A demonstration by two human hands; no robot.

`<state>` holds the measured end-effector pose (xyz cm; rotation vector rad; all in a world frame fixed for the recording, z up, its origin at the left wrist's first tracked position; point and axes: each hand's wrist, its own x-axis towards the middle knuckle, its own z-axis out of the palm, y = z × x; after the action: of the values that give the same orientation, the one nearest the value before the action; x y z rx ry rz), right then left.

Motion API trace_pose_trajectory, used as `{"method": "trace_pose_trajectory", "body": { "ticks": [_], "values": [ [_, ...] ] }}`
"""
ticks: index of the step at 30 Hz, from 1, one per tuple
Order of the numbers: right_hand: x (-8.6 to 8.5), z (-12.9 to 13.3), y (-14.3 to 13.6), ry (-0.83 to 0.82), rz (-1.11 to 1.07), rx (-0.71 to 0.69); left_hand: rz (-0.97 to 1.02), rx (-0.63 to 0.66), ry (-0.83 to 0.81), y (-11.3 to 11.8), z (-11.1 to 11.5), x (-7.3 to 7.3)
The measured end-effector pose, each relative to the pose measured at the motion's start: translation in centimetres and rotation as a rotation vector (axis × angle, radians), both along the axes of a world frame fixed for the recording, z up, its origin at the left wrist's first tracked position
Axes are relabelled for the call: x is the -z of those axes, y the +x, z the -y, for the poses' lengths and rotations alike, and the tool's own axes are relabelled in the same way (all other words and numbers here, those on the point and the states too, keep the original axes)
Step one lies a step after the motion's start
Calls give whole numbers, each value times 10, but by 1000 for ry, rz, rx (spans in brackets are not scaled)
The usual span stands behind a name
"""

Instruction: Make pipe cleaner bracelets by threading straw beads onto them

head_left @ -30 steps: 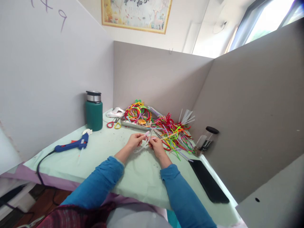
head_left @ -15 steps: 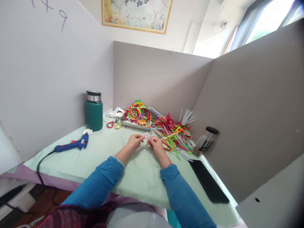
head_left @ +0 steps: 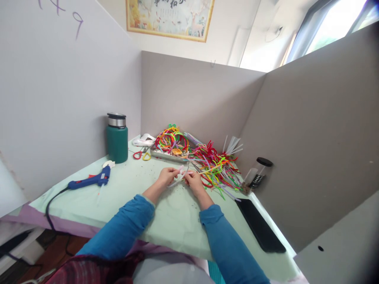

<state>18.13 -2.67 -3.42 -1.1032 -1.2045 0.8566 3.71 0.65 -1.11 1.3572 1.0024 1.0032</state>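
Over the middle of the table, my left hand point(head_left: 167, 176) is closed on a small pale pink and white piece of pipe cleaner point(head_left: 180, 170). Close beside it on the right, my right hand point(head_left: 194, 182) pinches the other side of the same pale piece. Thin whitish strands loop between the fingertips and hang below them. Exactly how the strands are joined is too small to tell. Just beyond my right hand spreads a pile of colourful pipe cleaners point(head_left: 217, 163).
A metal tray point(head_left: 170, 157) holds coloured rings. To the left are scissors point(head_left: 146, 156), a green bottle point(head_left: 117, 144) and a blue glue gun point(head_left: 89, 182) with a cord. A black flat object point(head_left: 260, 227) and a clear jar point(head_left: 260, 173) are at the right.
Both hands keep their hold on the pale piece. The fingertips have shifted only slightly, and the white strands between them sit a little differently.
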Motion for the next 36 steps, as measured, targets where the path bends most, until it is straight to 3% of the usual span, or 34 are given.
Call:
{"method": "trace_pose_trajectory", "body": {
  "ticks": [8,25,36],
  "values": [
    [1,-2,3,-33,-8,47,29,33,17,3,-11,14],
    [2,-1,0,-5,-13,-56,12,3,-63,1,-8,9],
    [8,-3,2,26,80,-34,-114,-11,2,2,-6,9]
  ]
}}
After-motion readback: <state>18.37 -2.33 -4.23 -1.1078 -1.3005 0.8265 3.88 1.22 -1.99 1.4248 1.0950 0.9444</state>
